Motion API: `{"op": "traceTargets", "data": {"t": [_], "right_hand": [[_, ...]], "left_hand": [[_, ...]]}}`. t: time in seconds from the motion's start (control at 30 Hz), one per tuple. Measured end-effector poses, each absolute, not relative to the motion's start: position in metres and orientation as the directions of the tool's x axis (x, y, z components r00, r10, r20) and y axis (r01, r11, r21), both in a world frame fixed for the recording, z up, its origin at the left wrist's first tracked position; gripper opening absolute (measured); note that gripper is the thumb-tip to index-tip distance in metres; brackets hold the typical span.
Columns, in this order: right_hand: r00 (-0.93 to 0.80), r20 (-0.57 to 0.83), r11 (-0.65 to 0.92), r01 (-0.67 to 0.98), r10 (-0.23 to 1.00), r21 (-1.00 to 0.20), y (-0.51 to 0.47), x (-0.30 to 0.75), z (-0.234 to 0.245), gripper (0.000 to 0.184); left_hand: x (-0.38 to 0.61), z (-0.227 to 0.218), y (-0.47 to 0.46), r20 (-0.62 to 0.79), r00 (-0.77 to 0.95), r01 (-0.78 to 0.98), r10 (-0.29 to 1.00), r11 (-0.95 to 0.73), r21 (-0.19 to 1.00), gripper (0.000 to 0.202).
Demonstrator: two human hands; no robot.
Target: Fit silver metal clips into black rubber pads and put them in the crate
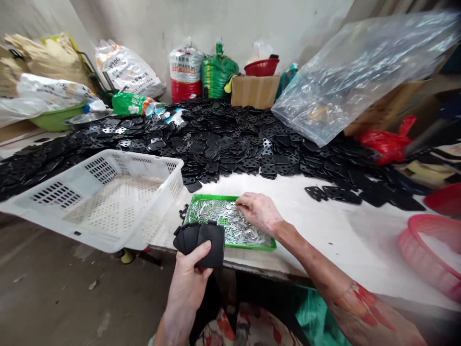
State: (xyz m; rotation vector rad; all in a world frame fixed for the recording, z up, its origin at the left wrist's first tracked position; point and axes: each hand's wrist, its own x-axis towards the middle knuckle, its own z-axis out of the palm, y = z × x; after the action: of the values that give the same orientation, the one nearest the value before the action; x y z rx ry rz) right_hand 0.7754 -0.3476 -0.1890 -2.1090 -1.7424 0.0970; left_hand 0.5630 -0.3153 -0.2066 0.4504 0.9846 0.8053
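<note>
My left hand (192, 276) grips a few flat black plastic plates (211, 242), fanned out with the thumb on top, at the table's front edge. Just beyond them lies a shallow green tray (267, 246) full of small silvery metal pins (226, 216). Over the tray's right side, my right hand (260, 211) reaches in with its fingertips bent together among the pins. Whatever those fingertips pinch is hidden or too small to make out.
A white perforated plastic basket (118, 242) stands left of the tray. Behind spreads a wide heap of black plates (223, 144). At right are loose black plates (342, 194), a pink basket (428, 250) and a clear plastic bag (345, 72). Sacks and a cardboard box (254, 91) line the wall.
</note>
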Motion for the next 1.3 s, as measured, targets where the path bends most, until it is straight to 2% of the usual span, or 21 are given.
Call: {"op": "traceTargets", "data": {"t": [0.07, 0.13, 0.2, 0.43, 0.77, 0.93, 1.0, 1.03, 1.1, 1.17, 1.23, 1.3], "right_hand": [[0.216, 0.272, -0.017, 0.812, 0.938, -0.584, -0.359, 0.765, -0.182, 0.017], [0.179, 0.339, 0.11, 0.723, 0.924, -0.682, -0.369, 0.752, -0.174, 0.016], [0.152, 0.383, 0.154, 0.736, 0.911, -0.659, -0.374, 0.741, -0.169, 0.016], [0.177, 0.4, 0.085, 0.826, 0.899, -0.557, -0.38, 0.73, -0.167, 0.012], [0.215, 0.354, 0.014, 0.837, 0.91, -0.546, -0.391, 0.731, -0.16, 0.014], [0.229, 0.35, -0.031, 0.871, 0.908, -0.49, -0.399, 0.733, -0.158, 0.017], [0.246, 0.352, -0.042, 0.866, 0.903, -0.498, -0.402, 0.735, -0.157, 0.018], [0.261, 0.351, -0.036, 0.844, 0.899, -0.535, -0.403, 0.737, -0.156, 0.018], [0.293, 0.325, 0.015, 0.721, 0.899, -0.693, -0.407, 0.743, -0.154, 0.013], [0.281, 0.249, 0.089, 0.48, 0.927, -0.873, -0.411, 0.752, -0.153, 0.005], [0.183, 0.171, 0.121, 0.256, 0.968, -0.959, -0.417, 0.761, -0.151, 0.022], [0.079, 0.131, 0.117, 0.171, 0.988, -0.978, -0.424, 0.767, -0.152, 0.028]], "left_hand": [[0.564, -0.207, -0.317, -0.542, 0.311, -0.379, 0.781, 0.625, 0.682, 0.058], [0.567, -0.206, -0.319, -0.5, 0.32, -0.337, 0.805, 0.59, 0.734, 0.059], [0.569, -0.205, -0.322, -0.455, 0.319, -0.306, 0.831, 0.545, 0.781, 0.061], [0.57, -0.205, -0.325, -0.45, 0.333, -0.262, 0.829, 0.54, 0.8, 0.053], [0.572, -0.201, -0.328, -0.428, 0.361, -0.261, 0.828, 0.531, 0.807, 0.054], [0.577, -0.197, -0.33, -0.389, 0.431, -0.186, 0.814, 0.502, 0.845, 0.036], [0.581, -0.195, -0.329, -0.407, 0.444, -0.156, 0.798, 0.516, 0.842, 0.035], [0.582, -0.194, -0.328, -0.431, 0.452, -0.145, 0.781, 0.542, 0.828, 0.037], [0.584, -0.192, -0.327, -0.484, 0.478, -0.127, 0.733, 0.602, 0.788, 0.045], [0.583, -0.191, -0.327, -0.517, 0.537, -0.106, 0.666, 0.662, 0.742, 0.054], [0.582, -0.192, -0.331, -0.548, 0.594, -0.074, 0.589, 0.718, 0.692, 0.06], [0.581, -0.193, -0.337, -0.59, 0.625, -0.032, 0.512, 0.771, 0.636, 0.063]]}}
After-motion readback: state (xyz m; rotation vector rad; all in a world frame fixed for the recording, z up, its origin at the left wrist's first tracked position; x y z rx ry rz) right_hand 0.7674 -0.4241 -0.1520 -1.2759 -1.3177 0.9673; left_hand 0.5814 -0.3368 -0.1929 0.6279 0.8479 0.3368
